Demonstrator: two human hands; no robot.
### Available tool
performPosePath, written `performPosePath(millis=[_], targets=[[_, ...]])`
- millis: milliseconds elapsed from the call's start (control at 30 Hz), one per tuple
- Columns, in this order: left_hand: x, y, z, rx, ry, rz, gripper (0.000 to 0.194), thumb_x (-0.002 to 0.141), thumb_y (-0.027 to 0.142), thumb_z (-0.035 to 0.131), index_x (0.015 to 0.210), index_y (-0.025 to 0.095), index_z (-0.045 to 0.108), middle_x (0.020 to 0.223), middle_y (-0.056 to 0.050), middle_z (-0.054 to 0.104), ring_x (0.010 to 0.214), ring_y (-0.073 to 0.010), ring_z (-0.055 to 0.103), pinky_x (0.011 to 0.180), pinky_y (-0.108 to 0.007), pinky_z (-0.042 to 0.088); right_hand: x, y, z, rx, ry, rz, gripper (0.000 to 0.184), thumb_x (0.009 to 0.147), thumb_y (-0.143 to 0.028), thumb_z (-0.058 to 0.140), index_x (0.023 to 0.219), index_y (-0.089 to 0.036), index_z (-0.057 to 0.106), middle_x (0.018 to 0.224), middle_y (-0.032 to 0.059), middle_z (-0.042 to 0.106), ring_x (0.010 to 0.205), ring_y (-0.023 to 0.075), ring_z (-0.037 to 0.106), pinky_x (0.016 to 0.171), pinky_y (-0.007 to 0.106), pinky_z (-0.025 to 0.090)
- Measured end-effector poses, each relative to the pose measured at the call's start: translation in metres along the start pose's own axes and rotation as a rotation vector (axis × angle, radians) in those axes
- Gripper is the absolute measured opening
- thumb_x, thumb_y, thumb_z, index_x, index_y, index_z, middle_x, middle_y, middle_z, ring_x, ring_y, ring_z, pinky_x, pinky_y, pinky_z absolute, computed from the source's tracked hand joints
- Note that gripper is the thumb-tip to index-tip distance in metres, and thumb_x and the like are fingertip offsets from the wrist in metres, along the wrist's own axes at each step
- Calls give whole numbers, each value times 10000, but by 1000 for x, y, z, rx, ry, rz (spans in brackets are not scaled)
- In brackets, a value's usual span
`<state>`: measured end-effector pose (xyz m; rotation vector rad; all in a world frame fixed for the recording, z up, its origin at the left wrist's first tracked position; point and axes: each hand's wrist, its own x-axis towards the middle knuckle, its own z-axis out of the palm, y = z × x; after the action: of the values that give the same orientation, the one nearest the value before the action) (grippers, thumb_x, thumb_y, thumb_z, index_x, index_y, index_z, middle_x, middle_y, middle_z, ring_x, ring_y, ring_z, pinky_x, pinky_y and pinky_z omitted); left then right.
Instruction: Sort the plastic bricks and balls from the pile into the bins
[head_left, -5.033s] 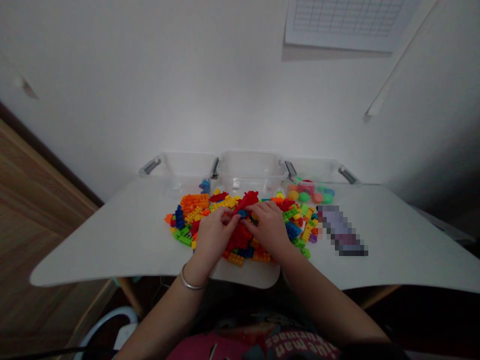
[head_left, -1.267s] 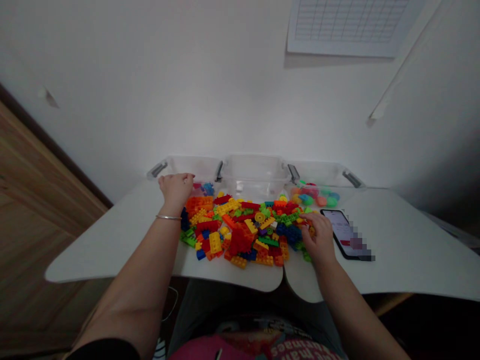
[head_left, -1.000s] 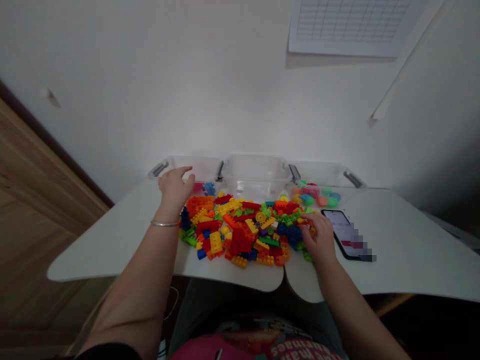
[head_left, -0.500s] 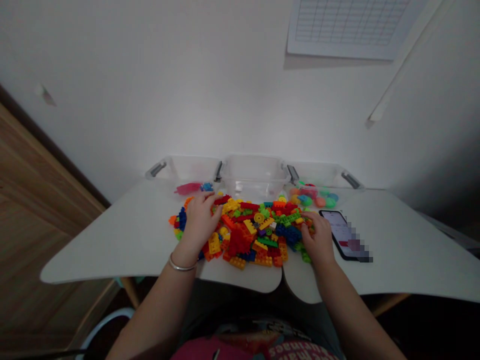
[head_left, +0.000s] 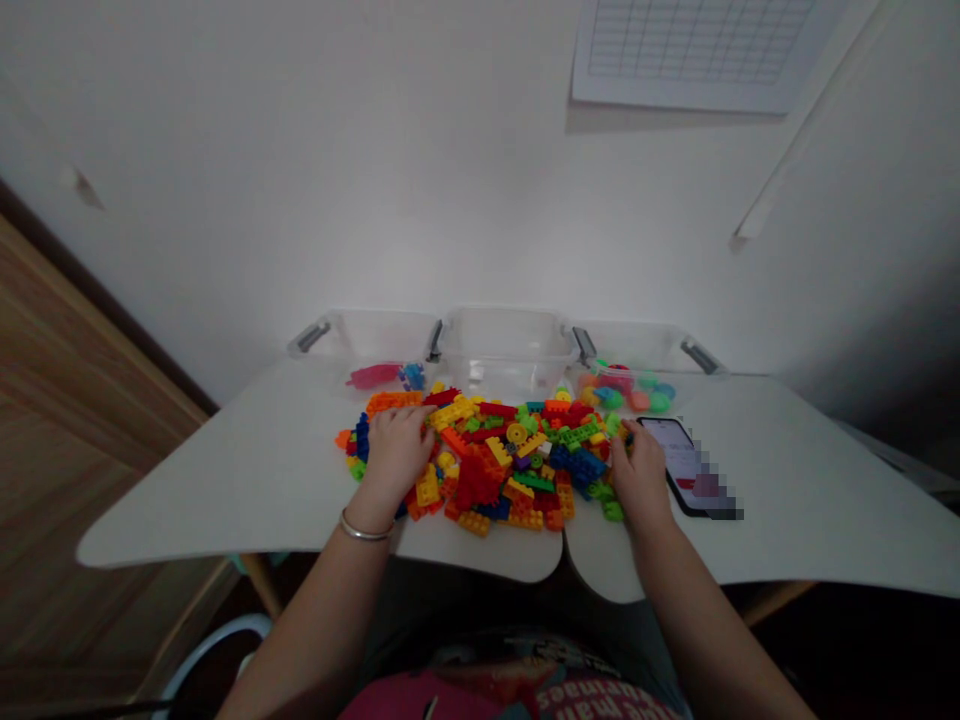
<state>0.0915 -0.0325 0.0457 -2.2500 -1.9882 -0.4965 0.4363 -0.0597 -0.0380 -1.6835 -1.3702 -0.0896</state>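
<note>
Two hands on the heap of plastic building bricks (head_left: 502, 465): left hand (head_left: 395, 453) has fingers curled down onto the bricks; right hand (head_left: 640, 475) has fingers together at the heap's right edge, near a smartphone (head_left: 664, 450); whether either holds a brick cannot be told.

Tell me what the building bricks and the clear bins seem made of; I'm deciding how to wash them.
The building bricks look like moulded plastic: glossy, evenly coloured, with regular studs. The clear bins look like smooth transparent plastic, since their walls show what lies behind them, though rigid plastic of which kind the look leaves open.
</note>
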Motion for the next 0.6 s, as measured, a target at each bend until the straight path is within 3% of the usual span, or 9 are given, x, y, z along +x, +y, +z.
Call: performPosePath(millis=[233,600], targets=[[1,1,3,32,42,18,396,871,263,499,1225,194,662,1197,-129,696,1101,-331,598,983,-496,420,-1,14,9,74,-23,6,526,842,-468,464,1248,-141,539,1277,195,577,1226,317,496,1060,537,364],[5,4,2,73,36,-43,378,875,314,496,1185,218,690,1097,-132,727,1063,-354,596,951,-519,405,-1,21,16,33,14,-19,492,847,-448,459,1223,-146,559,1251,197,588,1212,319,502,1049,558,366]])
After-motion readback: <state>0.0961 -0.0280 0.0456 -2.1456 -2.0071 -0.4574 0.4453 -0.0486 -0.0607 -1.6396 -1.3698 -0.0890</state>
